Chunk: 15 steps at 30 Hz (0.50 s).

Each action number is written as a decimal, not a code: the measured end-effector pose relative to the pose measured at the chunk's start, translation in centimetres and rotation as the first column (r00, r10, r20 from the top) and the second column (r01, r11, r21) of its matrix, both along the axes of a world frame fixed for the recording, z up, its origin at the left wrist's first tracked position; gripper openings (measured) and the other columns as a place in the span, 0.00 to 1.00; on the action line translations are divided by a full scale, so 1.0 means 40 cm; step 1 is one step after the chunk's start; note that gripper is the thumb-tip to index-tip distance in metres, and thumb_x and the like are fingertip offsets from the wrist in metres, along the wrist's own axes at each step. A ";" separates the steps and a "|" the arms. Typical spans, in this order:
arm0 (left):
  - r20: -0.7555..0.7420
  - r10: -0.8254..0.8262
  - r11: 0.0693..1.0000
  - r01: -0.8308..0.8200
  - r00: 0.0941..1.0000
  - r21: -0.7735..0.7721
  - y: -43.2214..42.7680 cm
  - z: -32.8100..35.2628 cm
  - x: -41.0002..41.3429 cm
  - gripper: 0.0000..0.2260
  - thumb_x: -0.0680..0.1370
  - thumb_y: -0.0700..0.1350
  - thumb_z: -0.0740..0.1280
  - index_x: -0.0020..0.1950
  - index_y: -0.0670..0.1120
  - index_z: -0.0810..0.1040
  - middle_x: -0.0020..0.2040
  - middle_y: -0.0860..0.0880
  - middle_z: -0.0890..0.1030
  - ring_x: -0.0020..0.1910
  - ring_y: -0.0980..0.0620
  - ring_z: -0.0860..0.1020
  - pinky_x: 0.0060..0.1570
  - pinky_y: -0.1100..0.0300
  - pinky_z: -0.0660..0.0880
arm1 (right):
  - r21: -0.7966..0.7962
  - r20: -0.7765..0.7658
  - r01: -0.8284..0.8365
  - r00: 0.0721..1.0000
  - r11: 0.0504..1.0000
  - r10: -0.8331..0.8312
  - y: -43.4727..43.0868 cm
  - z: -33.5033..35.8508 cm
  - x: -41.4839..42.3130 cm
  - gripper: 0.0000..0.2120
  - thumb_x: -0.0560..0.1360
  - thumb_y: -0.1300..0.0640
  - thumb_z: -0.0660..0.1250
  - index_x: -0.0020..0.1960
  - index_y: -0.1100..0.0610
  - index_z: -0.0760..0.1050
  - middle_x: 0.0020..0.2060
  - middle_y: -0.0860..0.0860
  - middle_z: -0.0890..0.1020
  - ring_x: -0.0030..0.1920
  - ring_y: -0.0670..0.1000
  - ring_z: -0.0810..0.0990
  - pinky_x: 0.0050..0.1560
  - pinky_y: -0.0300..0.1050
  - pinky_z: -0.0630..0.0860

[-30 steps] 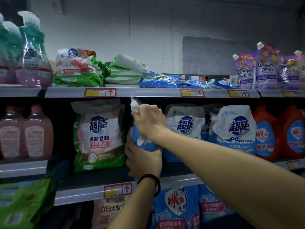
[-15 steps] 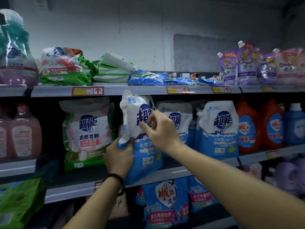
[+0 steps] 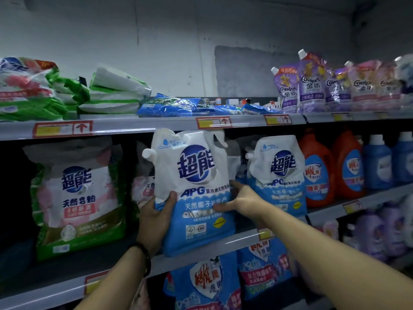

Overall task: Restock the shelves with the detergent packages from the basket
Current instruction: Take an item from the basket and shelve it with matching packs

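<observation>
**Pouch held upright at mid shelf edge**

Nearest: two bare forearms reach in from the btm of view, a dark beaded wristband (image 3: 145, 256) on the left one. The left hand (image 3: 154, 218) grips the detergent pouch (image 3: 194, 193) at its lower left edge, thumb on the front, fingers curled behind. The right hand (image 3: 241, 202) pinches the pouch's right edge, thumb on the printed face, fingers behind.

The pouch is soft, glossy plastic film, creased at the top: white upper half, blue lower half, w/ a round blue logo. Long axis is approx vertical, printed face to the camera, white screw cap at the upper left corner pointing up-left. Its btm overlaps the grey metal rail of the middle shelf (image 3: 93, 262); can't tell if it rests there.

Farther back: a green-pink powder bag (image 3: 76, 198) to the left and a matching pouch (image 3: 277, 173) to the right, both upright, then orange jugs (image 3: 317, 173). The top shelf (image 3: 134, 127) carries purple spouted pouches (image 3: 310, 86) at right. Behind is a rough, patched grey wall (image 3: 178, 52); lighting is dim.
</observation>
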State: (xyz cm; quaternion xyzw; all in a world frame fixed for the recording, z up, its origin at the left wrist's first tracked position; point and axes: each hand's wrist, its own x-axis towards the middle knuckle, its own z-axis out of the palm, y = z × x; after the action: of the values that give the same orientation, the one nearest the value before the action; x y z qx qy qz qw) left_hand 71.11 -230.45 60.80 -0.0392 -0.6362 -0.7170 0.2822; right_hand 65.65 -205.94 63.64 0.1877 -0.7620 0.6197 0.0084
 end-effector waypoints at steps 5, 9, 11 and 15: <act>0.002 -0.039 0.993 0.039 0.999 -0.109 0.049 0.039 -0.155 0.09 0.79 0.51 0.74 0.57 0.49 0.85 0.50 0.50 0.89 0.49 0.47 0.88 0.56 0.43 0.84 | -0.019 -0.055 0.144 0.988 0.989 -0.145 0.046 0.011 -0.079 0.42 0.61 0.58 0.88 0.70 0.46 0.73 0.63 0.47 0.84 0.61 0.52 0.84 0.60 0.56 0.84; 0.036 -0.022 0.985 0.028 0.999 -0.168 0.081 -0.024 -0.247 0.10 0.81 0.51 0.72 0.61 0.51 0.83 0.54 0.54 0.87 0.54 0.53 0.85 0.64 0.46 0.80 | 0.151 -0.173 0.262 0.956 0.953 -0.235 0.066 -0.025 -0.122 0.55 0.54 0.43 0.88 0.77 0.44 0.68 0.70 0.43 0.78 0.70 0.53 0.78 0.70 0.58 0.78; 0.076 -0.059 0.980 0.072 0.995 -0.184 0.095 -0.060 -0.276 0.11 0.82 0.52 0.70 0.62 0.51 0.82 0.56 0.54 0.86 0.54 0.53 0.84 0.66 0.47 0.79 | 0.219 -0.165 0.276 0.956 0.936 -0.243 0.083 -0.052 -0.127 0.47 0.62 0.46 0.87 0.76 0.46 0.69 0.68 0.42 0.77 0.68 0.51 0.77 0.69 0.52 0.76; 0.043 -0.064 0.950 0.074 0.997 -0.305 0.124 -0.071 -0.303 0.07 0.84 0.51 0.66 0.59 0.53 0.81 0.52 0.57 0.84 0.50 0.60 0.80 0.64 0.53 0.76 | 0.229 -0.098 0.294 0.955 0.928 -0.279 0.115 -0.085 -0.122 0.44 0.66 0.43 0.84 0.77 0.46 0.69 0.73 0.45 0.76 0.73 0.56 0.76 0.71 0.59 0.77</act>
State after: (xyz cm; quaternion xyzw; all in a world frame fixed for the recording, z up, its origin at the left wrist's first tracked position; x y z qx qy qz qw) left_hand 59.00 -225.48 57.96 -0.0929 -0.7423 -0.6198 0.2369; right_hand 60.79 -201.35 60.25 0.0938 -0.8502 0.5084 0.1000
